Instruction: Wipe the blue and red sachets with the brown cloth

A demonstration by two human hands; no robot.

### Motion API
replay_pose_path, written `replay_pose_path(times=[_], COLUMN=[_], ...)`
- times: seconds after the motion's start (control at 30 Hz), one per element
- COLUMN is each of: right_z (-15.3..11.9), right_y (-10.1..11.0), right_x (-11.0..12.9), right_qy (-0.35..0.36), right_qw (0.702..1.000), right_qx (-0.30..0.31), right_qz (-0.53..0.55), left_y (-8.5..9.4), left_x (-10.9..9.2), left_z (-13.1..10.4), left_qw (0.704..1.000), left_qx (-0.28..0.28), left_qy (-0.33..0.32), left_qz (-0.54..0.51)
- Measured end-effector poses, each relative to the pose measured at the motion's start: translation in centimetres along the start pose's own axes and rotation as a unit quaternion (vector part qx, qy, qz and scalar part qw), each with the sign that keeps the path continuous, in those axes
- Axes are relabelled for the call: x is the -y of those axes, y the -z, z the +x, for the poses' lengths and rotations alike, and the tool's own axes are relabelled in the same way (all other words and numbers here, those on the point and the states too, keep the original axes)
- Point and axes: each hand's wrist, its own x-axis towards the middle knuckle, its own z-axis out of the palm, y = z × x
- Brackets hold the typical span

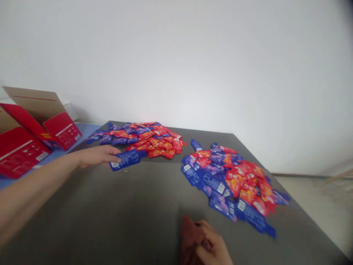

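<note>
Well, the flat, shiny blue pouch with a narrow neck looks light and bendy, so I think one hand can lift it with ease. Its skin looks smooth and may slip a bit. It likely has something soft inside, so a hard squeeze could make it bulge. The wide end seems the best place to take hold, with the thumb on top and the fingers under, and the neck left free.

That is how the left hand has it: it pinches the wide end, and the neck points to the right. The pouch is near the left edge of the dark grey worktop, just in front of a heap of red and blue shiny pouches by the far left corner. I can't tell if it touches the worktop or the heap. The left arm reaches out long and low from the left side.

The right hand is well apart from the left one, close to the near edge. Its fingers are curled and bunch up a soft, reddish-brown cloth, which is blurry. The cloth looks light and floppy, so any fold should do to grab. A second heap of red and blue pouches lies along the right edge.
</note>
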Motion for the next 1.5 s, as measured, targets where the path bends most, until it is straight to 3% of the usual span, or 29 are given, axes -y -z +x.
replay_pose_path(times=[0.1, 0.23, 0.33, 0.43, 0.57, 0.8, 0.97, 1.13, 1.5], right_z=[0.3, 1.4, 3.3, 5.6, 7.3, 6.6, 6.4, 6.2, 6.6], right_y=[-1.1, -3.1, -4.0, -4.2, -4.1, -4.7, -4.7, -4.5, -4.2], right_x=[2.5, 5.7, 6.3, 5.0, 2.9, 2.4, 2.2, 2.0, 1.6], right_qy=[0.037, 0.141, 0.189, 0.130, 0.040, 0.008, 0.021, 0.055, 0.077], right_qw=[0.997, 0.982, 0.954, 0.936, 0.930, 0.938, 0.942, 0.945, 0.953], right_qx=[-0.069, -0.081, -0.039, -0.003, 0.006, -0.043, -0.054, -0.058, -0.036], right_qz=[0.011, -0.098, -0.230, -0.327, -0.366, -0.343, -0.330, -0.316, -0.289], left_y=[-7.5, -15.6, -19.7, -22.1, -23.1, -23.3, -24.0, -24.5, -22.3], left_x=[-2.3, -5.0, -6.1, -6.3, -5.3, -3.1, -2.3, -3.0, -4.8], left_z=[-1.1, -1.2, -0.4, 0.5, 0.8, -1.9, -4.0, -3.6, -1.9], left_qw=[0.998, 0.993, 0.989, 0.989, 0.997, 0.989, 0.986, 0.987, 0.981], left_qx=[0.059, 0.107, 0.132, 0.116, 0.074, 0.010, 0.031, 0.014, 0.136], left_qy=[-0.022, -0.042, -0.071, -0.076, -0.037, -0.007, 0.037, 0.077, 0.083], left_qz=[-0.023, -0.004, 0.017, 0.045, -0.009, -0.150, -0.160, -0.139, -0.108])
